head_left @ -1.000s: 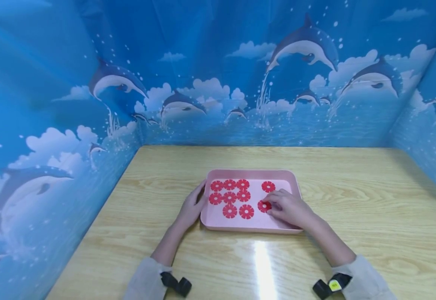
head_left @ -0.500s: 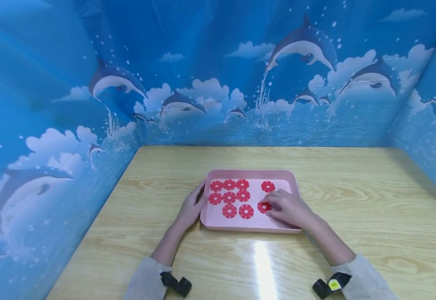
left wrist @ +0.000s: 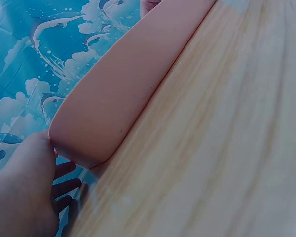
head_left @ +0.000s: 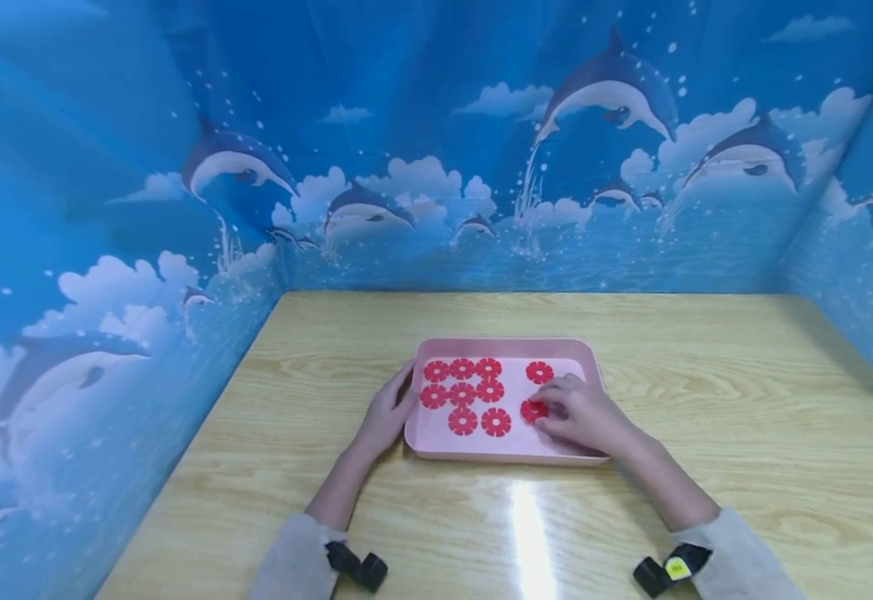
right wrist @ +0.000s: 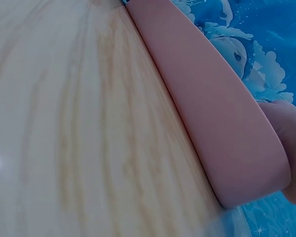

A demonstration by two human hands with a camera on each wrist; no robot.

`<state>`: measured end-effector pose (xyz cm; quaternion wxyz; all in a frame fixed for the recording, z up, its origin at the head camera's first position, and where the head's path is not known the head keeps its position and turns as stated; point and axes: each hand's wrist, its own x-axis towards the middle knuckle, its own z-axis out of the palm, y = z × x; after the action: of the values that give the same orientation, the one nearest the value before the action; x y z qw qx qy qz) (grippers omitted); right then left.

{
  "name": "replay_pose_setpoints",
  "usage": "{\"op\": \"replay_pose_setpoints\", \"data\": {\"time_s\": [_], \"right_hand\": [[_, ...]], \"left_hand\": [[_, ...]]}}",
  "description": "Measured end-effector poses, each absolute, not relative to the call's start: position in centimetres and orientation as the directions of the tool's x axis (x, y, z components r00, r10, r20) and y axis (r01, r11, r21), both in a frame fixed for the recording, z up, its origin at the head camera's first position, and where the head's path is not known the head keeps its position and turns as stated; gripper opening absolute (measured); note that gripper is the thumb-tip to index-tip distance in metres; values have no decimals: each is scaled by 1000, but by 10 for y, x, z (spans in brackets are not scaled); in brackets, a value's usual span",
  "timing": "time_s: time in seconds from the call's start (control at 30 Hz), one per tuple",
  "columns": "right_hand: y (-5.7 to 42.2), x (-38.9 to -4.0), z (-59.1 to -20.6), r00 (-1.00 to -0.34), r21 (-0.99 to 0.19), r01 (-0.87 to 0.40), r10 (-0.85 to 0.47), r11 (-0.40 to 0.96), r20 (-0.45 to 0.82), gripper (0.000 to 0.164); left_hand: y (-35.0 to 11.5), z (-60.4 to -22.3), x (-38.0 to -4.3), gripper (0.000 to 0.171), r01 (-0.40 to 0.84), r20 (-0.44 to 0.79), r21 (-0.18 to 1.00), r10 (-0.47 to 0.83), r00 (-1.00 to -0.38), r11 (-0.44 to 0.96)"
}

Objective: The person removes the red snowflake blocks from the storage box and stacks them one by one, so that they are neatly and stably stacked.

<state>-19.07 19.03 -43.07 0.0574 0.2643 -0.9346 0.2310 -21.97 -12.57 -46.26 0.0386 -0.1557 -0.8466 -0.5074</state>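
Note:
A shallow pink tray [head_left: 507, 458] stands on the table with several red notched discs lying in it, like snowflake building discs. Most of them form a group [head_left: 462, 394] on the tray's left side, and one lone disc [head_left: 539, 372] lies toward the back right. My right hand [head_left: 579, 417] reaches over the tray's right side and pinches another red disc [head_left: 532, 412] between thumb and fingers, partly covering it. Against the tray's left wall rests my left hand [head_left: 386, 415], fingers fairly straight. In the right wrist view, the tray's wall [right wrist: 207, 98] hides the right fingertips.
The wood-grain table [head_left: 316, 350] extends around the tray on all sides. A blue curtain with dolphins [head_left: 406, 125] rises behind the table and along both sides. Each forearm wears a black wrist strap [head_left: 357, 567] over a light sleeve.

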Motion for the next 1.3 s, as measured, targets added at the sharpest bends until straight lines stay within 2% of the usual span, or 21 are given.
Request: {"op": "replay_pose_setpoints", "data": {"time_s": [0.43,0.8,1.17,1.3], "right_hand": [[206,-181,-418,-872,-448,-487,-391,749,294,31],[235,-171,-407,-860,-435,-485,-323,759,394,30],[271,-171,-409,-818,-418,-493,-244,763,521,33],[285,-170,-412,-821,-427,-470,-206,772,532,34]], "left_hand": [[-122,-459,-217,50,239,164,871,203,-965,429],[-124,-462,-218,49,239,167,877,201,-965,416],[-125,-461,-218,49,232,159,874,199,-967,427],[-124,-461,-218,50,217,144,878,199,-970,427]]}}
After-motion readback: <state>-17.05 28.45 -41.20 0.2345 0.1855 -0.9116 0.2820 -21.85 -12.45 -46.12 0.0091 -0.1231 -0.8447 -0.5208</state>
